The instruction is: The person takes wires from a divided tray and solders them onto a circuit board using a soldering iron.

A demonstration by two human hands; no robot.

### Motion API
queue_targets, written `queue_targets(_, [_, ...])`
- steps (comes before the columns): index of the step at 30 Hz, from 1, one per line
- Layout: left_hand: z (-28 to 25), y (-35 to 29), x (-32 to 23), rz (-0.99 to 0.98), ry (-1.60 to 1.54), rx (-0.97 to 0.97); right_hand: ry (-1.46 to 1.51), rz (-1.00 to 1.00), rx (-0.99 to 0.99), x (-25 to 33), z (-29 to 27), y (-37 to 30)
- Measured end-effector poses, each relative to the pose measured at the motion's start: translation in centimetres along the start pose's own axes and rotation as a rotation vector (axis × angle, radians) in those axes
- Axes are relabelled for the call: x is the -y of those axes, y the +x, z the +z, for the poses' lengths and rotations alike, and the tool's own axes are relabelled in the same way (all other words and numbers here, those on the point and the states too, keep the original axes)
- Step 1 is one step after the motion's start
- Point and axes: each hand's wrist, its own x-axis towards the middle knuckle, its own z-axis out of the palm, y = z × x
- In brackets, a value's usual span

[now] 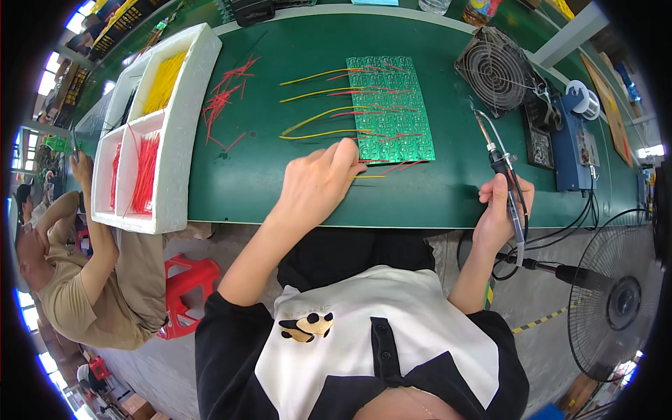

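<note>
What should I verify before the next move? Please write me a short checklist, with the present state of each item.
1. Iron held in the right hand: ok.
2. Iron's tip apart from the board: ok, it is up to the right of it.
3. Iron hot: cannot tell.
4. Left hand gripping a wire: cannot tell; it is at the board's near edge, its grip partly hidden.
5. Loose red wires gathered neatly: not ok, they lie scattered left of the board.
6. Square fan running: cannot tell.
</note>
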Motion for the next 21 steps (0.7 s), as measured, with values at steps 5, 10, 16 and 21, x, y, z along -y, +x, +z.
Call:
queue_targets(5, [-2.1,0.6,0.1,-0.048,-0.136,0.040,0.042,0.079,0.074,0.6,-0.4,-1.8])
queue_targets(10, [-1.4,0.4,0.7,-0.018,-0.160,0.028,0.059,0.116,0.234,0.7,0.0,-3.2])
queue_targets(16, [-0.6,0.8,0.5,-0.006,-0.246,0.064,0.125,0.195,0.293,0.9,0.0,-3.5])
queue_targets(21, [-0.3,0.7,0.7,-0.095,-0.422,-0.080,0.070,0.228,0.346,1.6,0.5,-3.6])
